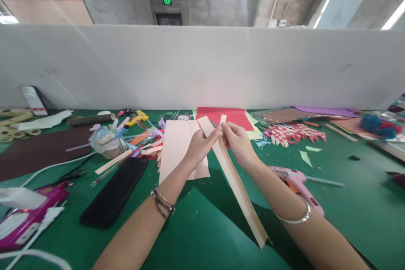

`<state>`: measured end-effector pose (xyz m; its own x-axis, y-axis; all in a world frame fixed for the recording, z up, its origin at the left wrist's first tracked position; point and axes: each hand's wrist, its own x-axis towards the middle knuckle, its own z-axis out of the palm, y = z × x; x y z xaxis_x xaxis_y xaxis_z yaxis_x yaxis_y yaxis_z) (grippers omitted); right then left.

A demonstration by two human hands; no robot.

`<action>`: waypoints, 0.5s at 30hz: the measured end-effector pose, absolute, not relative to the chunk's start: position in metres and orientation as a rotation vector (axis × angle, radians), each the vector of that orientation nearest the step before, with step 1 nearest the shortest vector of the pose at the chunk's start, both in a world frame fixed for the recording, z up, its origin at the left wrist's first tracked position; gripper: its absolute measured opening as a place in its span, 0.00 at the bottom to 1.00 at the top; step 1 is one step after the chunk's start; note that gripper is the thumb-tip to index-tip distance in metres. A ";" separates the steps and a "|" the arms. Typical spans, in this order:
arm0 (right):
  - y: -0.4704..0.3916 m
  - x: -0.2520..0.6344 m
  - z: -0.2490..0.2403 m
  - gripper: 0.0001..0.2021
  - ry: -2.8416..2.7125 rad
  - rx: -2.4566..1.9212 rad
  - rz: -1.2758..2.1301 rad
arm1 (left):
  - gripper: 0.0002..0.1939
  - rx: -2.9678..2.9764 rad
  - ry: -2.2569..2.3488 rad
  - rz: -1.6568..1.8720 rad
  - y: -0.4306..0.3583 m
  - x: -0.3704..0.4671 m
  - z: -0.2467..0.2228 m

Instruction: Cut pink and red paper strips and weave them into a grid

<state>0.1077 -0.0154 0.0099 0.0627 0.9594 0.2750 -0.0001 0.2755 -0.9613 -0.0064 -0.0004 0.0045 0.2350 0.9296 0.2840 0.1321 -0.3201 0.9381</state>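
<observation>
Both hands pinch a long cream paper strip [238,192] folded lengthwise, held up above the green table. My left hand [204,143] grips it near its upper end, thumb on top. Close beside it, my right hand [236,141] has its fingers closed on the strip's other edge, where a narrow end sticks up. The strip's lower end hangs toward me between my forearms. Cream paper sheets [177,139] lie behind my left hand. Farther back is red paper [221,114] on top of pale green sheets.
A pink glue gun [305,185] lies near my right forearm; a black case [115,192] lies left of my left arm. Red-and-white woven paper [292,133] is at right. A magenta power strip [34,215] with white cables sits far left. A white partition [202,67] stands behind.
</observation>
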 end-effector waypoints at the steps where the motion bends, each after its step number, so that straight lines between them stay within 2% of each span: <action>1: -0.015 0.108 0.010 0.16 -1.271 -1.022 0.956 | 0.19 1.684 0.989 1.172 -0.001 -0.005 0.004; 9: -0.019 0.108 0.019 0.15 -1.436 -1.061 1.093 | 0.18 1.717 1.073 1.243 0.001 -0.009 0.004; 15: -0.017 0.110 0.018 0.17 -1.472 -1.052 1.120 | 0.20 1.722 1.113 1.268 0.003 -0.012 0.006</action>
